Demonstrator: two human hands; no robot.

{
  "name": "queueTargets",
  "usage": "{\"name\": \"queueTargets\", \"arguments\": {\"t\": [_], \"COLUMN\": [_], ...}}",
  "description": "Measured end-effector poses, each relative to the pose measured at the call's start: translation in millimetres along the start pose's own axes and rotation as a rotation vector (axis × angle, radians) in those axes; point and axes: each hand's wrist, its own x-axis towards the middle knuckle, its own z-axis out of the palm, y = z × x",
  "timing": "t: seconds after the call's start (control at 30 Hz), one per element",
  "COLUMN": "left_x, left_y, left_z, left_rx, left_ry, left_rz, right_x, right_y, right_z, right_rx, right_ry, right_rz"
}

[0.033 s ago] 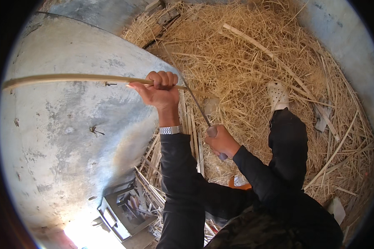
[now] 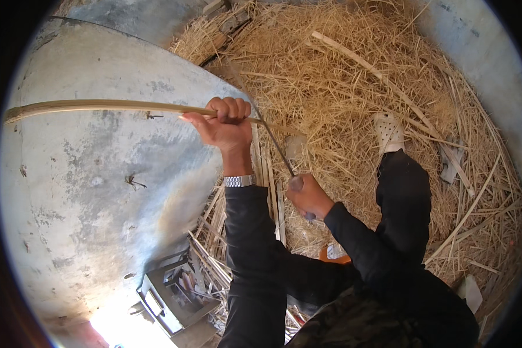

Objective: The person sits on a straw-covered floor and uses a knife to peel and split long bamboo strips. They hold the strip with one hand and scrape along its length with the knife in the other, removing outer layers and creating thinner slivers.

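Observation:
A long, pale bamboo strip point(image 2: 122, 105) runs from the left rim, bowed slightly, into my left hand point(image 2: 227, 129). The fingers of that hand are wrapped round it near its right end, and a metal watch is on the wrist. My right hand point(image 2: 312, 197) is closed round the dark rounded handle of a long knife point(image 2: 278, 148). Its narrow blade, seen nearly edge-on, slants up and left and crosses the strip just right of my left fist. The blade's far end is blurred. Beyond the blade, the strip's tip is hard to make out.
Curly shavings point(image 2: 330, 87) cover the floor, with longer strips point(image 2: 371, 69) on top. A grey, stained wall point(image 2: 98, 191) stands close on the left. My foot in a pale clog point(image 2: 388, 132) rests in the shavings. Lower left is a small frame-like stand point(image 2: 168, 296).
My left hand and the bamboo strip have shifted very slightly, the strip's left part a little upward. Both grips stay the same.

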Motion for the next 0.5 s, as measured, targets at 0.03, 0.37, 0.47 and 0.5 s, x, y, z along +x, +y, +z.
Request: {"name": "queueTargets", "arguments": {"t": [0.03,0.37,0.47,0.5], "left_x": [-0.4,12.8,9.9,14.7], "left_y": [0.5,2.4,8.1,9.2], "left_z": [2.0,-11.5,-18.4,-16.6], "left_rx": [0.008,-0.082,-0.122,-0.109], "left_ry": [-0.017,-0.174,-0.032,-0.042], "left_rz": [-0.009,-0.098,-0.035,-0.009], "right_x": [8.5,11.6,12.4,11.0], "right_y": [1.3,25.9,47.2,51.2], "right_z": [-5.8,-10.3,-12.5,-10.5], "right_rx": [0.050,0.091,0.060,0.029], "right_ry": [0.015,0.036,0.073,0.073], "right_rz": [0.051,0.123,0.199,0.204]}}
